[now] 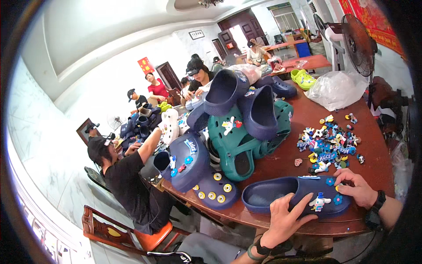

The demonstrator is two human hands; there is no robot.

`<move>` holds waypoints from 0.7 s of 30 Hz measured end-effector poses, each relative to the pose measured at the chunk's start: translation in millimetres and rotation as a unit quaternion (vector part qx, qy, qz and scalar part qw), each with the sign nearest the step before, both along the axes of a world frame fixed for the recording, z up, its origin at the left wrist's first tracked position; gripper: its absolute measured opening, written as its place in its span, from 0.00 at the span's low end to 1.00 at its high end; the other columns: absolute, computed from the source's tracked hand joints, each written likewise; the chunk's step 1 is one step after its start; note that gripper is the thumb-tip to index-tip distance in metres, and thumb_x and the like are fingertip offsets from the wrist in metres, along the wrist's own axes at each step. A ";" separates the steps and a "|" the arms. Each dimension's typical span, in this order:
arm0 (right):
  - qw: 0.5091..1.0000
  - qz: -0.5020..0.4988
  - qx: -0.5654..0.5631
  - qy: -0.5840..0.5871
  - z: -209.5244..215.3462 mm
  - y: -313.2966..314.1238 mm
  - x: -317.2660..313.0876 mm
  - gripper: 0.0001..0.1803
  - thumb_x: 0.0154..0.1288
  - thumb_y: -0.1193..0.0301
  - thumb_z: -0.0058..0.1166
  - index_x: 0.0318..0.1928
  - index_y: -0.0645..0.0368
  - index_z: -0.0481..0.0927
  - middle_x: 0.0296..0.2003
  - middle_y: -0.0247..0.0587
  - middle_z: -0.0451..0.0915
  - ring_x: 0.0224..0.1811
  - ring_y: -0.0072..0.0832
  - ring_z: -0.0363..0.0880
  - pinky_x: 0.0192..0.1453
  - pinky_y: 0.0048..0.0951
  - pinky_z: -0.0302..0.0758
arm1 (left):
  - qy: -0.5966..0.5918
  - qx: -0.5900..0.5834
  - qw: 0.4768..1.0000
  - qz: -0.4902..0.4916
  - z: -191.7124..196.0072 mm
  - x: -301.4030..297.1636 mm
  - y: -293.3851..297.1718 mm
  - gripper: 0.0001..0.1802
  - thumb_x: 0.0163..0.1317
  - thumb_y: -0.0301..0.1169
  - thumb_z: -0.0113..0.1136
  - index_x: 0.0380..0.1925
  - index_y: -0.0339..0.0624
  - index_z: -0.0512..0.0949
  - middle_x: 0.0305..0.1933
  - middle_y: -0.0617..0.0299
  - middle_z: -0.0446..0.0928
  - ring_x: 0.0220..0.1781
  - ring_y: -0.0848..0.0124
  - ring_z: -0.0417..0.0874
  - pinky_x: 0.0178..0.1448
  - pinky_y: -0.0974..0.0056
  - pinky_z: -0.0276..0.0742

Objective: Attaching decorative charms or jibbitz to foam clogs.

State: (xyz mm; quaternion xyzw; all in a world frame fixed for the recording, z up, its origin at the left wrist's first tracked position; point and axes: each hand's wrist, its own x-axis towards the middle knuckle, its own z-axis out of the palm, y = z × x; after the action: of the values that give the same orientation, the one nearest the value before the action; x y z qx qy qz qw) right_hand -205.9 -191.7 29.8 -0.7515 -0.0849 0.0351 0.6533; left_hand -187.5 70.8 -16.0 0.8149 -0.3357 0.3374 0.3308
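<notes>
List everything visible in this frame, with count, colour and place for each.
navy clog: one, dark blue with charms, near table edge under both hands
clog pile: several, navy and green, table centre
charm pile: many, mixed colours, right of the clogs
lime clogs: a pair, far end of table
plastic bag: one, clear, far right of table
fan: one, dark, right behind the table
table: one, reddish-brown wood
seated co-worker: one, black shirt, left side on an orange chair
other people: several, seated in the background
left hand: resting on the navy clog
right hand: fingertips at the clog's toe
</notes>
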 end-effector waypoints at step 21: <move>0.996 0.013 -0.071 -0.046 -16.2 -10.7 3.5 0.28 0.65 0.63 0.64 0.60 0.62 0.70 0.56 0.43 0.72 0.60 0.29 0.71 0.67 0.32 0.67 | 0.039 -0.003 0.999 0.022 -2.1 2.9 11.6 0.43 0.42 0.49 0.79 0.56 0.40 0.74 0.52 0.53 0.75 0.53 0.56 0.74 0.56 0.54 0.64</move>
State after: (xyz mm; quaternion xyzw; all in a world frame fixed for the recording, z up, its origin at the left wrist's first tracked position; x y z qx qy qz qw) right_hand -202.5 -202.3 13.6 -0.7956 -0.1219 0.0146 0.5932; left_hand -184.6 82.4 -18.1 0.8336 -0.3036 0.3134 0.3386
